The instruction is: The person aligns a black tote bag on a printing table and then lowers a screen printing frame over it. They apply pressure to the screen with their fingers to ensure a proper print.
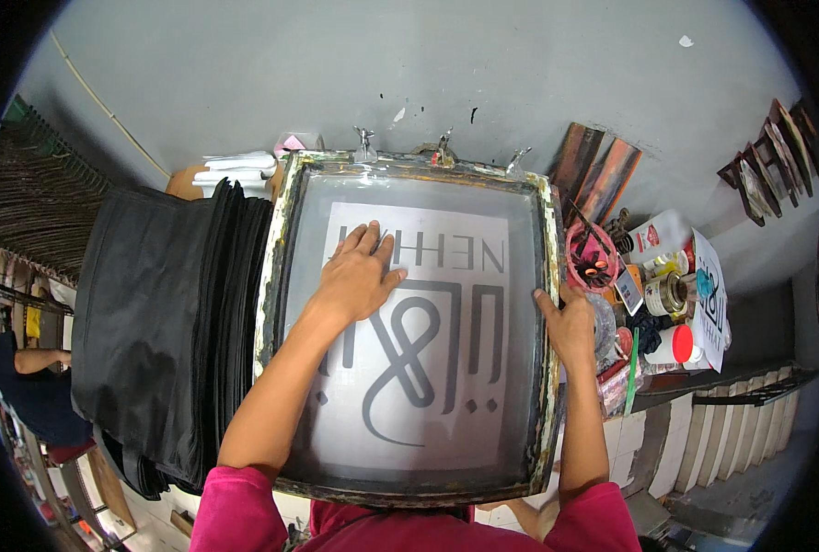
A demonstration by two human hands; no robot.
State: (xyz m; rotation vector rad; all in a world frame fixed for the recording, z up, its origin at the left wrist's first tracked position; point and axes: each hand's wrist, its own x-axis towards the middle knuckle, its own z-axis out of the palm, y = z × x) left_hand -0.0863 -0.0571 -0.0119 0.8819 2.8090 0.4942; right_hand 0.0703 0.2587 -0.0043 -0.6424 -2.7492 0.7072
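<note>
Your left grip (354, 279) lies spread, palm down, on grey translucent mesh (400, 190) in the paint-crusted rectangular frame (409, 494), right of stacked black fabric bags (143, 313); your right grip (570, 327) pinches the frame's right rim (547, 414).

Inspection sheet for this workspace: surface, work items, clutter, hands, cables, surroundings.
Surface: mostly hidden beneath the frame and black bags.
Work items: frame rim paint-stained; lettered white sheet lies within it; bags stacked left.
Clutter: pink basket, white jug, red-lidded jar crowded at right.
Hands: left hand palm-down over the sheet; right hand clasps the frame's right rim.
Cables: thin pale line on grey wall; cable or pipe, cannot tell.
Surroundings: wall ahead; another person's arm far left.
</note>
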